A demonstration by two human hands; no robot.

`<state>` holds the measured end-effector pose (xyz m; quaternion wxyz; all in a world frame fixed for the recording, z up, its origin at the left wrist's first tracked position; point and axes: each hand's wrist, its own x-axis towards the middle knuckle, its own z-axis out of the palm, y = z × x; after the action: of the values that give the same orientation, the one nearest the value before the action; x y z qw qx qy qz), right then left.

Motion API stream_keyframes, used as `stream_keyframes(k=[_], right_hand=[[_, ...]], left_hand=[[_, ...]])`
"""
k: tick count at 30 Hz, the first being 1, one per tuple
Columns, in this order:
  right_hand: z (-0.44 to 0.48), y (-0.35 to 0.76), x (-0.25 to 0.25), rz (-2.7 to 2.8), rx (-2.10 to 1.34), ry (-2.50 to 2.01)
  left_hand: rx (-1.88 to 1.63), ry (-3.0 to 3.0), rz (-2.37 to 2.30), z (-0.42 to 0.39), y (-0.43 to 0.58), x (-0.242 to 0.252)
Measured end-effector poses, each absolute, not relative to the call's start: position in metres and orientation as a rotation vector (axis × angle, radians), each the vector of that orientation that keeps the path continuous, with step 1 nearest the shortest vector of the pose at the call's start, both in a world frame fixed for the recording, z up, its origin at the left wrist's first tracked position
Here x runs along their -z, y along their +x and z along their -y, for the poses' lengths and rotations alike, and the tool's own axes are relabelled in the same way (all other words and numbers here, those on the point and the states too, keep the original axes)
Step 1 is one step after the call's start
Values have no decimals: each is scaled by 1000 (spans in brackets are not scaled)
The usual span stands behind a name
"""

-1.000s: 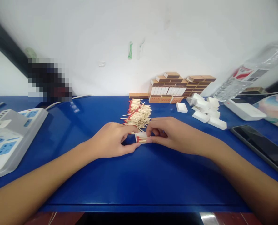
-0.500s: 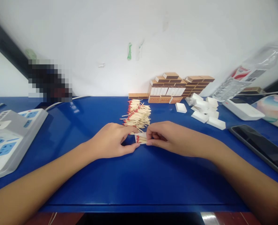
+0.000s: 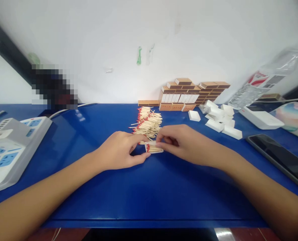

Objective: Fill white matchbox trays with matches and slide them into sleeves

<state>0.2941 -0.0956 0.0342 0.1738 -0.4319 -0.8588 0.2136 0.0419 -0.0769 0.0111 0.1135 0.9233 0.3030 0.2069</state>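
Observation:
A small white matchbox tray [image 3: 160, 151] with red-tipped matches [image 3: 152, 147] in it lies on the blue table. My left hand [image 3: 124, 149] grips the tray's left end between thumb and fingers. Over the tray's far right part, my right hand [image 3: 176, 142] is closed in a pinch; its fingertips hide whatever may be between them. Just beyond both hands spreads a heap of loose matches [image 3: 149, 122], heads mostly to the left.
Matchboxes [image 3: 181, 89] stand stacked against the wall. White trays [image 3: 218, 115] lie piled at the right, near a plastic bottle [image 3: 262, 80], a white device [image 3: 261, 117] and a phone [image 3: 282, 159]. A power strip [image 3: 15, 147] sits at the left on the blue table [image 3: 129, 197].
My right hand has shifted slightly up and away from the tray's near right corner, uncovering more of the tray and matches. My left hand stays in place.

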Motion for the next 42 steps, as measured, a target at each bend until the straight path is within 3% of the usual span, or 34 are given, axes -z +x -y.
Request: stream_keyframes(k=[7,23,35,42], right_hand=[[83,308,-36,2180,-61,-1303],[81,302,-25,2319,-106,-1314],[83,286,-10,2254,-298,-1197],[67,254,-13,2221,-58,-1299]], left_hand=[[-719,2709,-896,75,39,-12],[-675,2632,-942,84,45,-10],[-449,2655,-773,104,53,-6],[-441,2661,-772,103,53,-4]])
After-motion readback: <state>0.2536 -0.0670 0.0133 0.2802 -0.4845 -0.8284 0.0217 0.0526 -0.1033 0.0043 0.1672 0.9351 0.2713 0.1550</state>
